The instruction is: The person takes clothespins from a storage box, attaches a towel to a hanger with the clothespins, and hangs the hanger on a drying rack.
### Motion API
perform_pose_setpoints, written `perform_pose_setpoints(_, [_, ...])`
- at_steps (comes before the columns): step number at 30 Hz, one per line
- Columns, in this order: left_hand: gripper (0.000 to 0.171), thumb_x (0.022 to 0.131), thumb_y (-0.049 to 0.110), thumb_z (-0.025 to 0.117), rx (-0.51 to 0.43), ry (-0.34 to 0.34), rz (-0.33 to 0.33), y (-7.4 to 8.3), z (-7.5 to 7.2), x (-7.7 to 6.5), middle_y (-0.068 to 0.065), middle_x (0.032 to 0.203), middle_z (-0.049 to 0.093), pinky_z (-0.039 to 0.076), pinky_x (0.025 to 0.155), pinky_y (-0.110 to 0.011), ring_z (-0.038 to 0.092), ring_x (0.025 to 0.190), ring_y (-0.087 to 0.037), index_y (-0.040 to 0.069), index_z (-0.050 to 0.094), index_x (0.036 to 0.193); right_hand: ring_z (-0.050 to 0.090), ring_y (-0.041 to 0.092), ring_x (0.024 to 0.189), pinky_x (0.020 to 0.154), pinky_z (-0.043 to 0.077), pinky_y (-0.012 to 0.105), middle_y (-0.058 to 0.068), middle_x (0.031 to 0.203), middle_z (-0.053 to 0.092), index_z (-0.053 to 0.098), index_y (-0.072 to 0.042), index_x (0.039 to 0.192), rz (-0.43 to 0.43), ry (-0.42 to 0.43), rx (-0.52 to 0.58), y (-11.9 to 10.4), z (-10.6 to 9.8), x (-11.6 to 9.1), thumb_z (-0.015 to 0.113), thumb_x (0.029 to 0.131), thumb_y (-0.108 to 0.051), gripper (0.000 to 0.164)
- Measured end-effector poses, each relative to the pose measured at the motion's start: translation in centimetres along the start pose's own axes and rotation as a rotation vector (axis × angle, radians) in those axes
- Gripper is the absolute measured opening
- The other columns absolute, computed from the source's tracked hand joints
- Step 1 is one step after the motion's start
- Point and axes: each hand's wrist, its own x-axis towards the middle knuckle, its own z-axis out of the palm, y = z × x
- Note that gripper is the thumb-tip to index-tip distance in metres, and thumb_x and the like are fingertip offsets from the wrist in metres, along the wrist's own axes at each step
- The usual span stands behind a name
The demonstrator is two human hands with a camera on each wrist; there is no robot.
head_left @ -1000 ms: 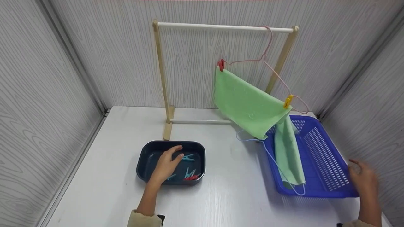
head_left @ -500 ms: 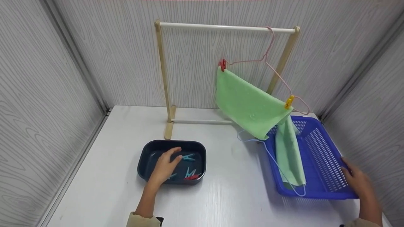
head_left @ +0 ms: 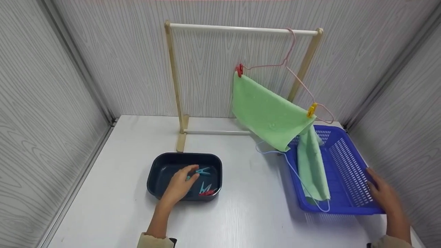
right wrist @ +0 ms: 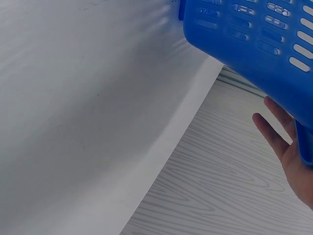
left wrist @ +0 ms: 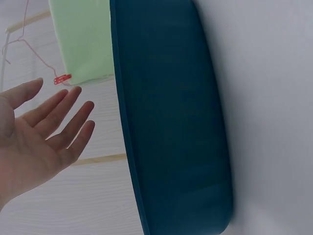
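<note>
Palm down, my left hand [head_left: 180, 184] hovers over a dark blue tray [head_left: 150, 177] with its fingers loosely bent and nothing in them. Around it in the tray lie several clothespins, such as a light blue clothespin [head_left: 203, 171] and a red clothespin [head_left: 207, 193]. In the left wrist view the hand [left wrist: 46, 129] is beside the tray's wall [left wrist: 171, 122]. My right hand [head_left: 386, 196] holds the right rim of a blue plastic basket [head_left: 349, 165], thumb at the inner side. The right wrist view has its fingers [right wrist: 268, 132] against the basket's outer wall.
A rack with a white rod [head_left: 224, 28] stands behind, bearing a pink hanger [head_left: 268, 65]. On that, a red clothespin [head_left: 239, 70] and a yellow clothespin [head_left: 311, 110] hold a green cloth [head_left: 268, 110]. A pale blue hanger [head_left: 292, 168] with another green cloth [head_left: 311, 168] leans over the basket.
My right hand has moved left onto the basket's rim from just outside it. The left hand has dipped slightly lower over the tray. Basket and cloths stay in place.
</note>
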Motion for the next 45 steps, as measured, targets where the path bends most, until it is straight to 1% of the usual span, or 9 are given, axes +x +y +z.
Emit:
perform_pose_setpoints(6, [0.036,0.093,0.021,0.056,0.186,-0.04,-0.071,-0.5,0.5,-0.1,-0.013,0.122,0.055,0.035,0.093,-0.052,0.047,0.115,-0.031,0.004,0.055,0.124,0.027,0.059,0.116,0.091,0.018,0.068,0.032,0.137,0.028,0.03,-0.002,0.141,0.018,0.017,0.008,-0.2,-0.1,0.1,0.04,0.098,-0.013,0.046])
perform_pose_setpoints(10, [0.035,0.091,0.019,0.059,0.314,-0.006,-0.06,-1.3,0.4,-0.1,-0.017,0.12,0.056,0.036,0.091,-0.052,0.048,0.111,-0.036,0.001,0.057,0.121,0.028,0.058,0.116,0.091,0.019,0.068,0.032,0.137,0.029,0.032,-0.001,0.14,0.0,0.036,0.018,-0.1,0.0,0.2,0.041,0.098,-0.011,0.044])
perform_pose_setpoints(15, [0.037,0.087,0.017,0.064,0.466,0.05,-0.072,-2.5,-0.4,0.0,-0.022,0.117,0.056,0.036,0.088,-0.056,0.048,0.109,-0.041,-0.002,0.058,0.118,0.029,0.059,0.115,0.088,0.022,0.068,0.032,0.137,0.029,0.032,-0.002,0.14,0.045,0.027,-0.012,-0.1,0.0,0.1,0.041,0.098,-0.014,0.044])
perform_pose_setpoints(17, [0.039,0.085,0.017,0.066,0.512,0.052,-0.088,-2.8,-0.8,-0.1,-0.023,0.117,0.055,0.037,0.086,-0.057,0.047,0.108,-0.042,-0.002,0.058,0.119,0.03,0.059,0.114,0.087,0.022,0.069,0.032,0.136,0.029,0.031,-0.003,0.141,0.067,0.02,-0.021,-0.2,0.0,-0.1,0.04,0.099,-0.015,0.045])
perform_pose_setpoints(20, [0.045,0.08,0.016,0.072,0.569,0.035,-0.109,-3.3,-1.0,-0.3,-0.024,0.117,0.053,0.038,0.084,-0.057,0.045,0.108,-0.043,-0.002,0.057,0.119,0.031,0.059,0.113,0.088,0.022,0.068,0.033,0.134,0.031,0.033,-0.002,0.14,0.058,0.037,-0.028,-0.2,-0.1,-0.3,0.041,0.098,-0.014,0.044])
perform_pose_setpoints(26, [0.055,0.076,0.015,0.076,0.584,-0.021,-0.167,-4.2,-1.4,-0.3,-0.027,0.12,0.049,0.036,0.085,-0.06,0.041,0.112,-0.046,-0.004,0.054,0.123,0.03,0.057,0.115,0.091,0.021,0.067,0.032,0.134,0.032,0.034,-0.001,0.139,0.049,0.046,-0.024,-0.1,0.0,-0.3,0.043,0.098,-0.014,0.044])
perform_pose_setpoints(33, [0.052,0.078,0.014,0.073,0.579,-0.103,-0.209,-5.0,-1.4,0.1,-0.028,0.12,0.049,0.034,0.087,-0.062,0.041,0.112,-0.046,-0.005,0.054,0.122,0.029,0.059,0.115,0.088,0.021,0.069,0.034,0.135,0.029,0.032,-0.004,0.141,0.094,0.017,-0.013,-0.3,0.0,-0.1,0.042,0.099,-0.019,0.046])
perform_pose_setpoints(36, [0.05,0.079,0.012,0.072,0.566,-0.141,-0.231,-5.2,-1.3,0.5,-0.029,0.12,0.05,0.033,0.089,-0.062,0.042,0.113,-0.046,-0.006,0.054,0.122,0.03,0.059,0.113,0.087,0.023,0.069,0.035,0.133,0.031,0.033,-0.003,0.14,0.089,0.028,-0.018,-0.3,-0.1,-0.1,0.043,0.098,-0.018,0.045])
perform_pose_setpoints(45, [0.049,0.078,0.012,0.073,0.571,-0.165,-0.258,-5.6,-1.0,1.4,-0.028,0.117,0.052,0.038,0.087,-0.057,0.046,0.11,-0.043,-0.007,0.054,0.119,0.033,0.061,0.11,0.083,0.025,0.069,0.039,0.128,0.033,0.033,-0.002,0.139,0.094,0.036,-0.022,-0.3,0.1,-0.1,0.043,0.098,-0.017,0.045])
